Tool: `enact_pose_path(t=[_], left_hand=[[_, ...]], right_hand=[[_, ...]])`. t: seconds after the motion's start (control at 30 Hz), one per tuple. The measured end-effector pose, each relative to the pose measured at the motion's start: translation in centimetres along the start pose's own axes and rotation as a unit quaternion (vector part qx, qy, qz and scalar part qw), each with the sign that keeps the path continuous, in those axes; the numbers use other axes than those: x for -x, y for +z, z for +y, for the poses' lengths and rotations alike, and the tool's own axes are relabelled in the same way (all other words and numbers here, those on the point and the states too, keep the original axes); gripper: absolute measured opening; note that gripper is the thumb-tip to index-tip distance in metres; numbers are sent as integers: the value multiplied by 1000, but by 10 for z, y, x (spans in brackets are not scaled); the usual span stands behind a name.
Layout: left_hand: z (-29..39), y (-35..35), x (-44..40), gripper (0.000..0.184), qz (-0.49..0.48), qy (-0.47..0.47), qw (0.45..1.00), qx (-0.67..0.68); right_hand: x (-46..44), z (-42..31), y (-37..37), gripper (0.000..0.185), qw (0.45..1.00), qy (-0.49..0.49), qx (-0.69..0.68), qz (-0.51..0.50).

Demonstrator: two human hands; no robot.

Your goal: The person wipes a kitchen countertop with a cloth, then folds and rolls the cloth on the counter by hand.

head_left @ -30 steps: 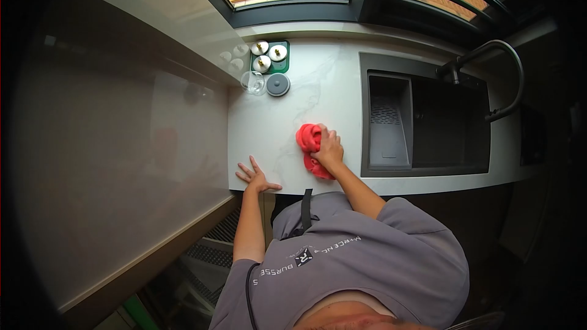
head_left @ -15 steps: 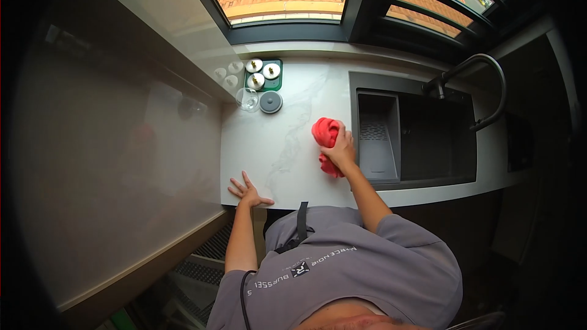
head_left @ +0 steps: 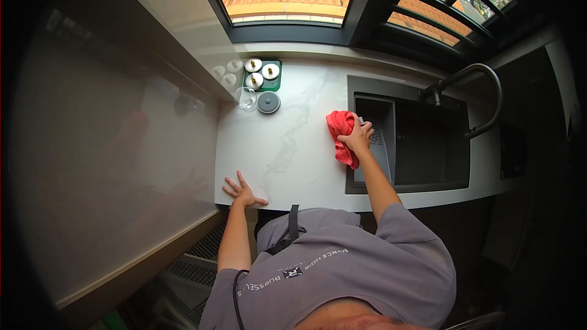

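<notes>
A bunched red cloth is gripped in my right hand, over the left edge of the dark sink. Part of the cloth hangs down over the sink's rim. Fingers of that hand curl at the cloth's right side, by the grey basin insert. My left hand lies flat with spread fingers on the white marbled countertop, close to its front left corner. Nothing is held in it.
Several white-lidded jars with gold knobs stand on a green tray at the back left. Beside them are a clear glass container and a round grey lid. A curved dark faucet rises behind the sink, below the window.
My right hand has moved right with the red cloth, from the countertop to the sink's left edge. The left hand stays planted on the counter, and the view has shifted slightly.
</notes>
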State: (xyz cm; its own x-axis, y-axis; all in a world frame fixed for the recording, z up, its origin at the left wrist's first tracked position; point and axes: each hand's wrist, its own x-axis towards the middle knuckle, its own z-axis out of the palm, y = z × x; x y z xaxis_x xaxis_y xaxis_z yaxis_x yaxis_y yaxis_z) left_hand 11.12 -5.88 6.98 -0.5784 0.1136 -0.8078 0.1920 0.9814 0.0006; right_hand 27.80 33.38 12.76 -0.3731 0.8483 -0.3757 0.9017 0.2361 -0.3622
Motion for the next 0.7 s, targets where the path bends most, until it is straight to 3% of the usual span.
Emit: enact_pose_path(t=[0.17,0.27,0.37,0.5,0.6,0.7], left_hand=[[2,0,7,174,13,-2,1000,26],[6,-5,16,171,17,-11,999,41],[6,-1,20,170,19,-19,999,42],[5,-8,17,168,-8,-21,998,55],[8,-18,25,166,-7,-24,998,62],[10,-22,31,166,-29,-29,997,69]], right_hand=[[-9,9,20,113,999,-35,-16,27],[21,1,69,107,963,-104,133,212],[44,-8,73,107,951,-119,99,266],[-4,-7,75,105,958,-97,36,268],[-35,-27,45,102,980,-37,43,189],[-49,-44,26,98,985,-46,75,151]])
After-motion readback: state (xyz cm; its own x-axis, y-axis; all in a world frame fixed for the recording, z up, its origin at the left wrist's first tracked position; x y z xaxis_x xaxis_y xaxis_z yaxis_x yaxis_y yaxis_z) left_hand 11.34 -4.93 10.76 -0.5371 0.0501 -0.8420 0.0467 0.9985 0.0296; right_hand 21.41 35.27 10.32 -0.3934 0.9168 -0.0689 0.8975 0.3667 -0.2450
